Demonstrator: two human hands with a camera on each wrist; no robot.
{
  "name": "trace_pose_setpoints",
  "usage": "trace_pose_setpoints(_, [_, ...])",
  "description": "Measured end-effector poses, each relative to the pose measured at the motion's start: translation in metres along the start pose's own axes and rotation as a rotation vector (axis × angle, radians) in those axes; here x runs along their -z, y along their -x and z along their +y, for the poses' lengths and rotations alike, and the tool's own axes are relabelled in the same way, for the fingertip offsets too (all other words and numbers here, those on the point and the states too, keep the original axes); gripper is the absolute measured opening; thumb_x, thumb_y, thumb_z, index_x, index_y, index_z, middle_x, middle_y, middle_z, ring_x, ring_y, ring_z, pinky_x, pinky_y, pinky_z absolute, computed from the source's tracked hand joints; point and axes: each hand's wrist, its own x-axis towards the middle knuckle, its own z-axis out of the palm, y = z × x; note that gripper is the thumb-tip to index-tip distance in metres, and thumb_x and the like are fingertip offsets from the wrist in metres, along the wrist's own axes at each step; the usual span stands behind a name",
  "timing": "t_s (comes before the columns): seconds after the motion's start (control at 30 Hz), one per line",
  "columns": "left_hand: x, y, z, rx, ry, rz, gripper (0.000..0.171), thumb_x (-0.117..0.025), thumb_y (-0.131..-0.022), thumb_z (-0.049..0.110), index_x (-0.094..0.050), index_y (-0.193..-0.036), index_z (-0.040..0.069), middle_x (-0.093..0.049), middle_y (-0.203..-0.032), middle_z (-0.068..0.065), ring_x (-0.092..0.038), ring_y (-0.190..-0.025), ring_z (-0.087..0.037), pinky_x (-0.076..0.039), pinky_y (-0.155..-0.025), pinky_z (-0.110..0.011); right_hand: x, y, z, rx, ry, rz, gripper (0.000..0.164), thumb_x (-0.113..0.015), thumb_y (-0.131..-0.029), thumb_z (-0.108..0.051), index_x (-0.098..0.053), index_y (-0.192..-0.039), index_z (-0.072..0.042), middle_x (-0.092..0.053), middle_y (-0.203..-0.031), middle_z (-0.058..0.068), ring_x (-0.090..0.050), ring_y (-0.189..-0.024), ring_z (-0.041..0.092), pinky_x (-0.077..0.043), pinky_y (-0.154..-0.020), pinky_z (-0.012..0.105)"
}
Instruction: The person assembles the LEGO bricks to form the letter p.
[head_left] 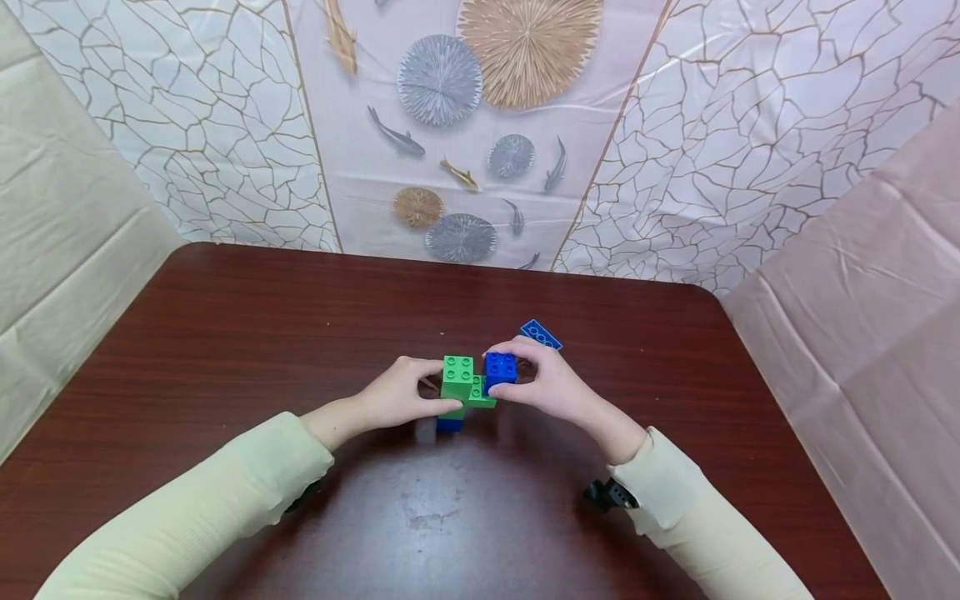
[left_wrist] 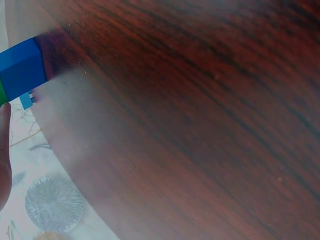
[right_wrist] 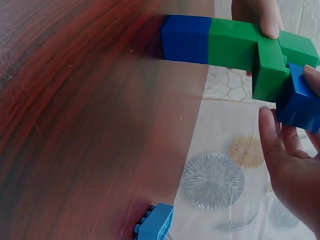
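A stack of toy building bricks stands on the table, with a blue brick (right_wrist: 186, 40) at its bottom and green bricks (head_left: 457, 377) above. One green brick (right_wrist: 270, 70) juts out sideways to the right, studs up. My left hand (head_left: 401, 392) pinches the upper green part between thumb and fingers. In my right hand (head_left: 551, 383) a square blue brick (head_left: 500, 368) is held between thumb and fingers, over the jutting green brick. Whether those two are fully pressed together I cannot tell. The left wrist view catches only the bottom blue brick (left_wrist: 22, 67) and a finger's edge.
Behind the right hand, a lighter blue brick (head_left: 541, 334) lies on its side, hollow underside showing. The dark wooden table (head_left: 300, 317) ends at a patterned cloth backdrop (head_left: 457, 150). A small black device (head_left: 611, 494) sits at the right wrist.
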Motion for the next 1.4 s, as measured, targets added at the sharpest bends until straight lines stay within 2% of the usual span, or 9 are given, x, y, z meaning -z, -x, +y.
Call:
trace_pose_setpoints(0.27, [0.0002, 0.0007, 0.0019, -0.016, 0.031, 0.009, 0.033, -0.073, -0.081, 0.029, -0.066, -0.107, 0.009, -0.07, -0.095, -0.003, -0.066, -0.085, -0.011, -0.055, -0.077, -0.024, -0.002, 0.0009, 0.0011, 0.036, -0.006, -0.022, 0.042, -0.074, -0.079, -0.01, -0.061, -0.118, -0.009, -0.057, -0.11, 0.01, -0.055, -0.097, 0.023, -0.055, -0.08, 0.035])
trace_pose_setpoints(0.57, [-0.0013, -0.0004, -0.0014, -0.007, 0.028, 0.013, 0.032, -0.073, -0.081, 0.027, -0.066, -0.107, 0.01, -0.07, -0.093, -0.002, -0.066, -0.084, -0.01, -0.054, -0.075, -0.021, 0.0005, 0.0024, 0.0039, 0.037, 0.016, -0.026, 0.042, -0.074, -0.078, -0.009, -0.06, -0.118, -0.007, -0.058, -0.109, 0.011, -0.057, -0.096, 0.024, -0.056, -0.078, 0.03])
trace_pose_setpoints(0.67, [-0.0019, -0.0005, -0.0025, -0.009, 0.031, 0.012, 0.032, -0.073, -0.081, 0.027, -0.065, -0.107, 0.01, -0.07, -0.093, -0.003, -0.066, -0.085, -0.01, -0.054, -0.075, -0.021, 0.0006, 0.0029, 0.0033, 0.05, 0.023, -0.029, 0.041, -0.074, -0.078, -0.008, -0.06, -0.117, -0.006, -0.058, -0.109, 0.012, -0.057, -0.095, 0.024, -0.056, -0.078, 0.032])
trace_pose_setpoints(0.8, [-0.0025, -0.0002, -0.0029, -0.006, 0.042, 0.011, 0.032, -0.073, -0.081, 0.027, -0.065, -0.107, 0.01, -0.07, -0.093, -0.003, -0.066, -0.085, -0.01, -0.054, -0.076, -0.021, -0.0005, 0.0031, 0.0029, 0.074, 0.052, -0.026, 0.042, -0.075, -0.077, -0.007, -0.06, -0.117, -0.005, -0.058, -0.108, 0.012, -0.058, -0.093, 0.023, -0.056, -0.076, 0.036])
trace_pose_setpoints(1.0, [-0.0029, -0.0003, -0.0033, -0.009, 0.053, 0.008, 0.032, -0.072, -0.082, 0.026, -0.065, -0.108, 0.01, -0.07, -0.094, -0.003, -0.066, -0.085, -0.01, -0.054, -0.076, -0.021, 0.0003, 0.0037, 0.0002, 0.091, 0.115, -0.035, 0.045, -0.076, -0.077, -0.011, -0.058, -0.118, -0.005, -0.058, -0.109, 0.01, -0.058, -0.093, 0.021, -0.056, -0.075, 0.035])
trace_pose_setpoints(1.2, [-0.0035, -0.0007, -0.0037, -0.015, 0.045, 0.012, 0.032, -0.072, -0.082, 0.027, -0.065, -0.108, 0.01, -0.07, -0.094, -0.003, -0.066, -0.086, -0.01, -0.054, -0.076, -0.021, 0.0027, 0.0039, -0.002, 0.142, 0.151, 0.013, 0.043, -0.077, -0.077, -0.016, -0.061, -0.117, -0.01, -0.063, -0.109, 0.006, -0.055, -0.093, 0.017, -0.052, -0.079, 0.044])
trace_pose_setpoints(1.4, [-0.0025, -0.0002, -0.0028, -0.008, 0.054, 0.012, 0.031, -0.073, -0.082, 0.025, -0.065, -0.108, 0.009, -0.07, -0.093, -0.003, -0.067, -0.085, -0.011, -0.054, -0.075, -0.021, 0.0022, 0.0028, -0.0045, 0.172, 0.17, 0.056, 0.034, -0.076, -0.078, -0.016, -0.066, -0.109, -0.008, -0.065, -0.099, 0.004, -0.054, -0.089, 0.014, -0.053, -0.076, 0.041])
